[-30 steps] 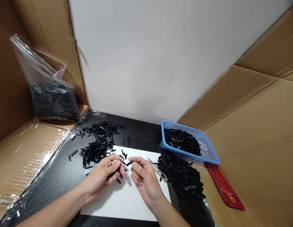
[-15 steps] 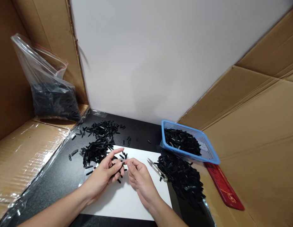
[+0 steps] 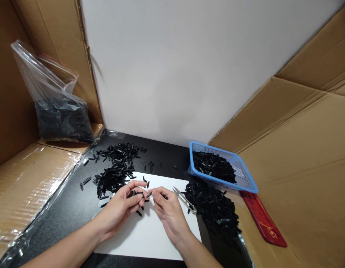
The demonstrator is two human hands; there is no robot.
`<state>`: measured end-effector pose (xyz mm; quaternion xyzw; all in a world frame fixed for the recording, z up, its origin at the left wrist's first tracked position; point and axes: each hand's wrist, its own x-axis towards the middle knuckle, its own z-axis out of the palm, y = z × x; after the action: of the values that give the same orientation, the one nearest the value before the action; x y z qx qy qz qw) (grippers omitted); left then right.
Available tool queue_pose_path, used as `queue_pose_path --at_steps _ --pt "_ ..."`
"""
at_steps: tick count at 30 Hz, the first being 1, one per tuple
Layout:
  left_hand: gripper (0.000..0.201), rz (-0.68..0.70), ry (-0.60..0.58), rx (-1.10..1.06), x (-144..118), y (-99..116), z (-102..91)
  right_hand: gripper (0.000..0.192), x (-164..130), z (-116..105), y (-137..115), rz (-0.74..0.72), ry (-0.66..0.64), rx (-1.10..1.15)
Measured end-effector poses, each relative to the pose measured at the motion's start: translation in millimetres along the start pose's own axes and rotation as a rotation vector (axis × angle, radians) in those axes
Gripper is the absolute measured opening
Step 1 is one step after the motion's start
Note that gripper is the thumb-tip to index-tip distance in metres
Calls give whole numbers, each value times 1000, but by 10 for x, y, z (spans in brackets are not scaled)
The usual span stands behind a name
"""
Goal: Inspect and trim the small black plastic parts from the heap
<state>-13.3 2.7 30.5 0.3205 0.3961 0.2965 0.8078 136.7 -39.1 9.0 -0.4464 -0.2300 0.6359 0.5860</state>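
My left hand (image 3: 128, 201), fingers curled, holds several small black elongated pieces over a white sheet (image 3: 150, 238). Between the thumb and forefinger of my right hand (image 3: 167, 208) is one small black piece (image 3: 149, 195), its tip pointing toward my left hand. The two hands are close together. A few loose pieces lie on the sheet near my left fingers. Thread snips (image 3: 186, 201) rest at the sheet's right edge, beside a large heap of black pieces (image 3: 214, 208). Another heap (image 3: 113, 178) is spread on the dark table behind my left hand.
A blue basket (image 3: 225, 180) partly filled with black pieces stands at the right rear. A red flat object (image 3: 263, 219) lies beyond it. On the left, a clear bag (image 3: 63, 119) with dark contents leans against cardboard. A white wall (image 3: 172, 74) closes off the back.
My right hand has drawn slightly away from my left, and a black piece now shows in its pinch. My left forefinger has curled in over the pieces it holds.
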Motion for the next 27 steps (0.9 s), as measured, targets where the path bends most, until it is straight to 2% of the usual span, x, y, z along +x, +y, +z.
queue_pose_path --at_steps 7,14,18,21,27 --pt "25 5 -28 36 37 -36 -49 35 -8 -7 -13 51 -34 58" --pt "28 1 6 41 42 -5 -30 32 -16 -3 -23 26 -49 38" --pt "33 -25 26 34 41 10 -24 25 -26 12 -42 8 -52 97" --pt "34 -9 29 38 22 13 -18 31 -35 25 -43 10 -73 145" --pt "33 48 6 121 -5 6 6 33 -38 32 33 59 -60 20"
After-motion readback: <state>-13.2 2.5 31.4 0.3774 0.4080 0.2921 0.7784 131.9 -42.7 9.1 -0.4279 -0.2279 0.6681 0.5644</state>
